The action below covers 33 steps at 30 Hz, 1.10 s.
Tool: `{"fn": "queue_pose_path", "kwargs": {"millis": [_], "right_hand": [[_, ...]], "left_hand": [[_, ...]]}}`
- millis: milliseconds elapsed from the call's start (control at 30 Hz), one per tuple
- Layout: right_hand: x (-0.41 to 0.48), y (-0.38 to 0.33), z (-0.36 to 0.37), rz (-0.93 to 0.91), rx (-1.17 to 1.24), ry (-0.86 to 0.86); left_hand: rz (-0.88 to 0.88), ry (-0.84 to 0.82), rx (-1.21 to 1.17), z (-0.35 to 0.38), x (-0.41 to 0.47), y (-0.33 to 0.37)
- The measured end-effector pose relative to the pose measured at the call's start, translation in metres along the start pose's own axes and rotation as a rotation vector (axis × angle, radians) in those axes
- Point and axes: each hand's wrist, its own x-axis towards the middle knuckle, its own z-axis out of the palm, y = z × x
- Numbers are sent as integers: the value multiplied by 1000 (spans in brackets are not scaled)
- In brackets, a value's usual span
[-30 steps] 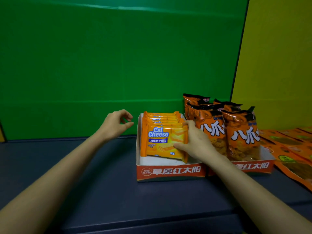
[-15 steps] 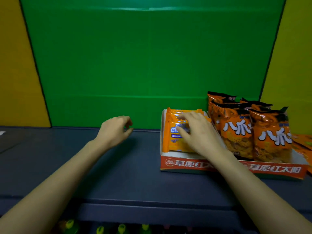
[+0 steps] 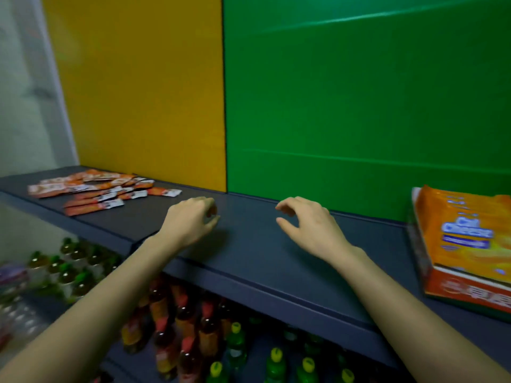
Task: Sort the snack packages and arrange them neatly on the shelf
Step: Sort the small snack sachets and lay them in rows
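Over the dark shelf (image 3: 276, 261) both my hands hover with nothing in them. My left hand (image 3: 190, 222) has loosely curled fingers. My right hand (image 3: 307, 225) is relaxed, fingers slightly bent and spread. At the right edge stands an orange Cal Cheese wafer pack (image 3: 467, 236) upright in a red-and-white cardboard tray (image 3: 470, 295), well clear of my right hand. At the far left of the shelf lie several flat orange-red snack sachets (image 3: 102, 190), scattered and overlapping, left of my left hand.
Yellow (image 3: 143, 92) and green (image 3: 359, 106) back panels rise behind the shelf. Under it, a lower shelf holds several drink bottles (image 3: 182, 335) with red, green and yellow caps. A pale wall (image 3: 25, 87) is at the left.
The view has swung left. My right hand has let go of the wafer packs and come away from the tray; the sachets at the far left have come into view.
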Motion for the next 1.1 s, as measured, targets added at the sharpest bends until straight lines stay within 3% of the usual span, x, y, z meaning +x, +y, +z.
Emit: {"fn": "queue_pose_path", "kwargs": {"millis": [533, 867, 1100], "right_hand": [[118, -230, 174, -23, 204, -184], [181, -296, 238, 158, 107, -401], [218, -315, 270, 256, -31, -404]], "left_hand": [[-182, -94, 162, -48, -77, -297], [-223, -57, 78, -39, -81, -383], [-179, -35, -21, -7, -36, -424]]}}
